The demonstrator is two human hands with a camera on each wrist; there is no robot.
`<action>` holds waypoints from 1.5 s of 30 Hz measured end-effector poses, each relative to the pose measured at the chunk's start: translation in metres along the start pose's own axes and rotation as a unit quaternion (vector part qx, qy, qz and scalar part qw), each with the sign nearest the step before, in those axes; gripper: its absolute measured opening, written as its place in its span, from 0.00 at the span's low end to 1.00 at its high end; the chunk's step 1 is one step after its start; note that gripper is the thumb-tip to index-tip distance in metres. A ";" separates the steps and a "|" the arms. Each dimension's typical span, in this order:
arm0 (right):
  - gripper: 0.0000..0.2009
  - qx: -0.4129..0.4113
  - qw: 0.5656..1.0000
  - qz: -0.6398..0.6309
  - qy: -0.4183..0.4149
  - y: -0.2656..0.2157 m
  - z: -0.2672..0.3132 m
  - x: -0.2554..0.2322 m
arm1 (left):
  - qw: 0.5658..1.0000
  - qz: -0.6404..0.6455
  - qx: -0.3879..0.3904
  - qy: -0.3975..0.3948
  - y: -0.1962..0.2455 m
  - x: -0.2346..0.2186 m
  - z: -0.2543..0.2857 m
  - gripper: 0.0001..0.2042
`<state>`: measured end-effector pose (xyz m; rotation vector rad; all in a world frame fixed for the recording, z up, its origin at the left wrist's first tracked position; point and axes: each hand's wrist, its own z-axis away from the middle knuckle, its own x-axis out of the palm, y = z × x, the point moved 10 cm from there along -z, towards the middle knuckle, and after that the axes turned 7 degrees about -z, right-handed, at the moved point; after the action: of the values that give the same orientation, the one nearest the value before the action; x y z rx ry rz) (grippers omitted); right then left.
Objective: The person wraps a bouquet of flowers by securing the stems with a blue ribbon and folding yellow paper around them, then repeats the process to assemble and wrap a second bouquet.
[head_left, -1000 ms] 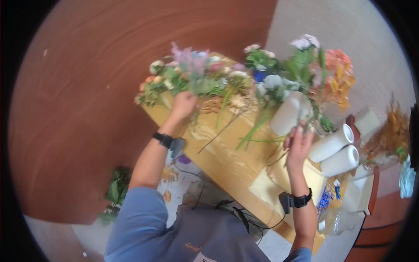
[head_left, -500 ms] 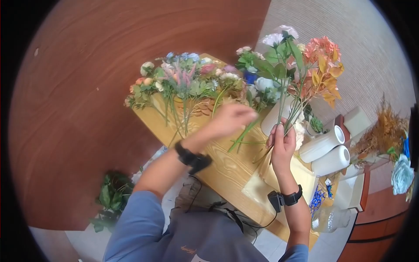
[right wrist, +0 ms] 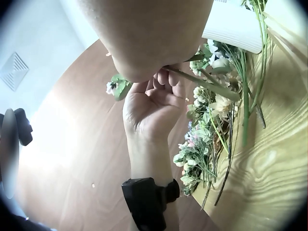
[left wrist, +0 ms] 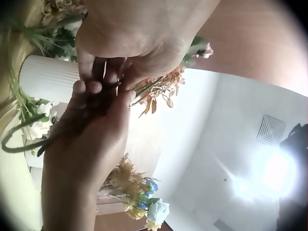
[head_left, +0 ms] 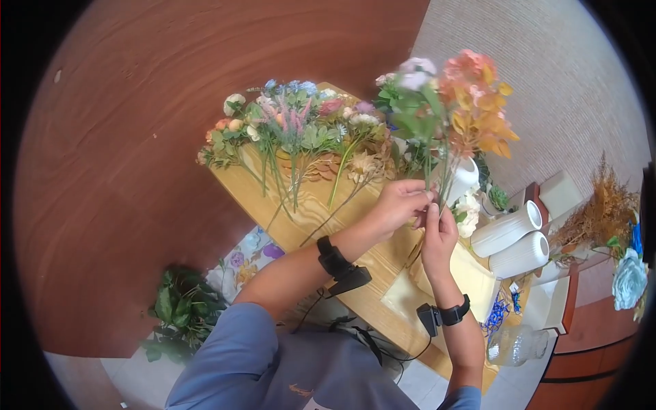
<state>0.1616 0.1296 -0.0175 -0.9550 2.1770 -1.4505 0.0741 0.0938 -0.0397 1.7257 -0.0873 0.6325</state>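
Upright in my right hand (head_left: 439,239) is a bunch of flowers: coral-pink blooms (head_left: 466,68) with yellow-orange leaves (head_left: 490,131), and pale lilac flowers (head_left: 415,74) with green leaves, blurred by motion. My right hand grips its stems (head_left: 445,179) low down. From the left, my left hand (head_left: 396,208) reaches in and pinches the stems at the right fingertips. The left wrist view has both hands' fingers meeting around the stems. In the right wrist view, stem ends (right wrist: 207,84) stick out below the right hand, and the left palm (right wrist: 154,110) shows behind.
Flower sprays (head_left: 294,123) lie in a row along the far edge of the wooden table (head_left: 355,253). A white vase (head_left: 465,176) is just behind the hands; two ribbed white vases (head_left: 509,229) lie at the right. Nearer are a pale yellow sheet (head_left: 471,277) and a glass jar (head_left: 516,345).
My left hand has come from the flower row on the left across to the stems in my right hand. The held bunch has been raised upright and drawn slightly left.
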 end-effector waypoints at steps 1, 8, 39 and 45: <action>0.16 -0.003 1.000 -0.012 -0.005 0.000 0.000 0.000 | 1.000 0.009 0.010 -0.008 0.001 -0.001 0.000 0.12; 0.15 -0.001 0.999 -0.047 0.024 -0.001 -0.001 -0.006 | 0.999 0.032 0.012 0.028 0.010 -0.013 0.005 0.13; 0.18 0.030 0.999 -0.022 0.035 -0.025 -0.012 -0.024 | 0.921 -0.295 0.064 0.248 0.112 -0.173 0.044 0.08; 0.18 0.023 0.999 -0.016 0.039 -0.027 -0.010 -0.028 | 0.921 -0.305 -0.018 0.244 0.059 -0.205 0.010 0.06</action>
<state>0.1843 0.1489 0.0094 -0.9351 2.1817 -1.5716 -0.1191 0.0130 -0.0813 1.4032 0.7580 0.5619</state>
